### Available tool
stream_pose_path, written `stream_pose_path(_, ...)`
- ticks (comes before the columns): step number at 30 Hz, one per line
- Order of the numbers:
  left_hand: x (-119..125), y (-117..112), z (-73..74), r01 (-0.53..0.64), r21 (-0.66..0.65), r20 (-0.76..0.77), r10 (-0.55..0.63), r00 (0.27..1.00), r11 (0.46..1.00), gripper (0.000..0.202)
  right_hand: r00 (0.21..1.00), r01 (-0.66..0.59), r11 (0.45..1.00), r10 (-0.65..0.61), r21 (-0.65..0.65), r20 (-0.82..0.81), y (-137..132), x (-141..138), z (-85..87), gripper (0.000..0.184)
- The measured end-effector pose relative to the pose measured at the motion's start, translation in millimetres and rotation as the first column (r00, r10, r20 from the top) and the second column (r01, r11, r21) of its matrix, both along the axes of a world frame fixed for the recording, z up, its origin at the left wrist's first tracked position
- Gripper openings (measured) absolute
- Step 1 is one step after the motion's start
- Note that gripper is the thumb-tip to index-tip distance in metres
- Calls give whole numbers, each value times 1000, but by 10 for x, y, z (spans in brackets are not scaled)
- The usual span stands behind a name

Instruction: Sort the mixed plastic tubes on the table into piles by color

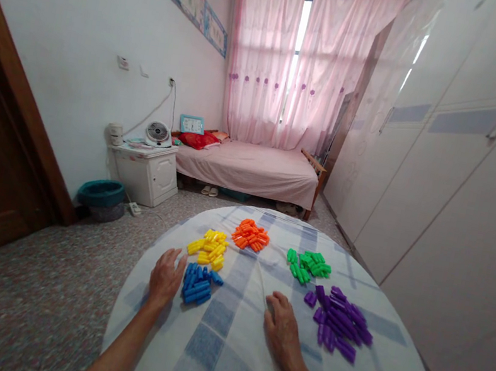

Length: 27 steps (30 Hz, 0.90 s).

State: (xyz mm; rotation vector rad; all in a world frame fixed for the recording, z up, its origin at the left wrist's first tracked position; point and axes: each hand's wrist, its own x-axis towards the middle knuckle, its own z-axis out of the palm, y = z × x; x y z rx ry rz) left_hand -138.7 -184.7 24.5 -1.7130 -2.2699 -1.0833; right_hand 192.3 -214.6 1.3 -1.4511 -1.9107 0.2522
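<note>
My left hand [166,276] is open at the left of the round table, with its palm toward the cloth. Close beside its fingers lie a pile of blue tube-like plastic pieces [199,285] and, just beyond, a pile of yellow ones [211,247]. My right hand [283,326] rests open on the cloth with its fingers loosely bent, and no object shows in it. To its right is a spread of purple pieces [341,322]. A green pile [308,265] sits farther back on the right, and an orange pile [251,235] at the far middle.
The table wears a blue-and-white checked tablecloth [208,357]. Beyond it stand a bed [252,164], a white cabinet [154,175] with a small fan [159,133], and a teal bin [101,193]. A tall wardrobe [456,203] lines the right side.
</note>
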Motion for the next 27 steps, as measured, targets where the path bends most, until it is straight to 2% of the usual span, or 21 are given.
stream_pose_path(3, -38, -25, -54, 19, -38, 82, -16, 997, 999, 48, 999, 3, 1000, -2, -17, 40, -119, -12, -30, 36)
stream_pose_path(6, 73, -26, -76, 141, -118, 144, -124, 982, 983, 47, 998, 12, 1000, -11, -23, 65, -210, -17, -33, 37)
stream_pose_path(9, 287, -58, -77, 239, -125, 141, -221, 965, 963, 46, 997, 13, 1000, -11, -20, 78, -242, -20, -16, 36)
stream_pose_path(13, 653, -161, -102, 271, -71, 129, -260, 957, 960, 46, 997, 12, 1000, -10, -19, 78, -240, -31, 14, 35)
stream_pose_path(16, 989, -225, -128, 346, -46, 169, -334, 927, 937, 46, 997, 18, 1000, -16, -19, 79, -251, -43, 50, 34)
stream_pose_path(19, 1345, -248, -120, 439, -32, 269, -415, 869, 898, 47, 994, 42, 999, -41, -8, 103, -273, -58, 74, 34)
stream_pose_path(22, 1613, -254, -82, 564, 0, 403, -516, 756, 826, 45, 989, 76, 997, -76, 6, 128, -286, -82, 55, 36)
stream_pose_path(24, 1691, -260, -63, 616, 55, 472, -564, 678, 786, 43, 991, 73, 997, -74, 8, 116, -280, -91, 29, 36)
stream_pose_path(25, 1699, -263, -62, 615, 89, 502, -568, 652, 784, 42, 993, 61, 998, -62, 9, 98, -270, -81, 21, 35)
stream_pose_path(27, 1672, -259, -78, 562, 152, 558, -540, 631, 813, 41, 998, 55, 998, -57, 35, 40, -233, 0, 27, 34)
